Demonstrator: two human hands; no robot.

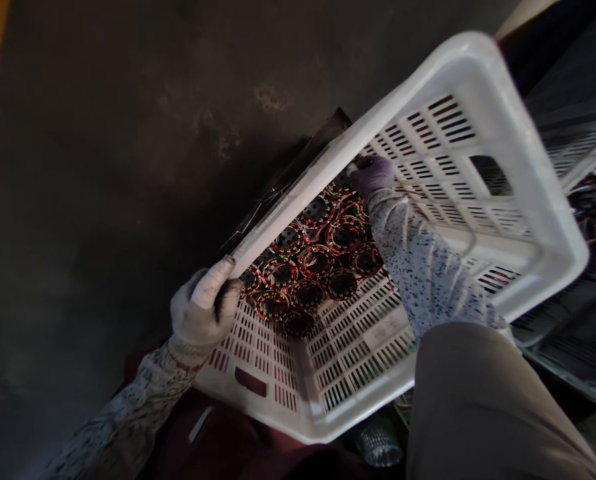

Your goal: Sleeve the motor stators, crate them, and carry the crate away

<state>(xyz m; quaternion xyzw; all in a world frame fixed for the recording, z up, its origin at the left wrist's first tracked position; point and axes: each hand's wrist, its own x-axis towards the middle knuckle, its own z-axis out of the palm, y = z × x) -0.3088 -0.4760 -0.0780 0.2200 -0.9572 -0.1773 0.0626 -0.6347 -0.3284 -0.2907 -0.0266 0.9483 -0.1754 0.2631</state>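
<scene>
Left hand [205, 307], gloved: fingers closed over the rim of a white slotted plastic crate [548, 173]. Wire-wound stators [318, 260] sit packed together inside, toward one end. Right hand [375, 175], in a purple-toned glove, reaches inside beside them; its grip cannot be determined. Dark floor [103, 200] lies beyond the left hand.

Left hand [205, 310], pale glove [193, 327]: holds white basket [533, 180] by its edge | Right hand [375, 175], purple glove [381, 172]: deep inside, fingers hard to see | Many red wire rings [317, 260]: packed in basket | Gray leg [478, 400]: close by | Floor [103, 167]: dark
</scene>
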